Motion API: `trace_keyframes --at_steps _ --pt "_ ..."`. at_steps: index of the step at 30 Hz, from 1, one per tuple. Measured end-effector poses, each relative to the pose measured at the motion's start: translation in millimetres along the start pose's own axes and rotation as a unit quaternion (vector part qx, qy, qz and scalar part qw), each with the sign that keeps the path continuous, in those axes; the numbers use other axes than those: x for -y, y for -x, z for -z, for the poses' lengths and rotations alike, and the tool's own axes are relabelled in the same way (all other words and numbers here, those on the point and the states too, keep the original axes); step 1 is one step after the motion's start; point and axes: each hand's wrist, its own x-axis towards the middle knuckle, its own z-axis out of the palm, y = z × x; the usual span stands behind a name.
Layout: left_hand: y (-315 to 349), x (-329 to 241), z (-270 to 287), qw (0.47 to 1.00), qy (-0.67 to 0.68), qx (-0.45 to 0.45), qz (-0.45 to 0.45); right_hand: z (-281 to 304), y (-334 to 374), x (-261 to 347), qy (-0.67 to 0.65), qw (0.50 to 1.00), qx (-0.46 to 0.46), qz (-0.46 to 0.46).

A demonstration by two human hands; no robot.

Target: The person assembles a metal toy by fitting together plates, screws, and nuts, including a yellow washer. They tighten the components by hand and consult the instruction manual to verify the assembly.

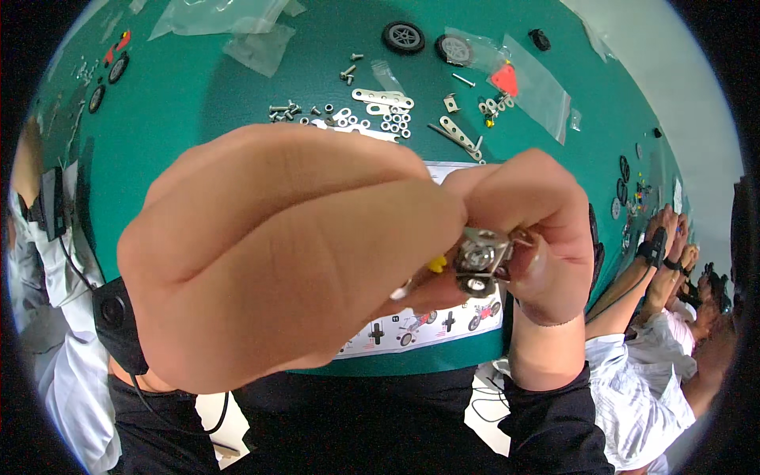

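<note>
Your right hand [530,214] had the small metal bracket [479,257] in its grip above the counter [332,36], your left hand [293,237] curled close beside it, its grip hidden from judging, so you were probably joining parts, and the next move seemed to need steady aligning.

Silvery holed bracket [477,263], held up; small yellow piece [437,264] beside.

L hand [269,253] nr cam, angled twd R hand [550,229], R fingers [507,186] curled, R forearm [546,352] below
</note>
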Motion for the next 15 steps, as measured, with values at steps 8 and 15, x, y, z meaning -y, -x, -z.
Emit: trace_keyframes --at_steps 8,15 --pt "-6.4 -17.8 0.5 0.995 0.027 0.021 0.091 0.5 -1.0 -2.2 0.008 1.000 0.005 0.022" --pt "-7.0 -16.2 3.5 0.997 -0.059 0.023 0.044 1.2 -1.7 0.4 0.059 0.997 0.007 0.039"
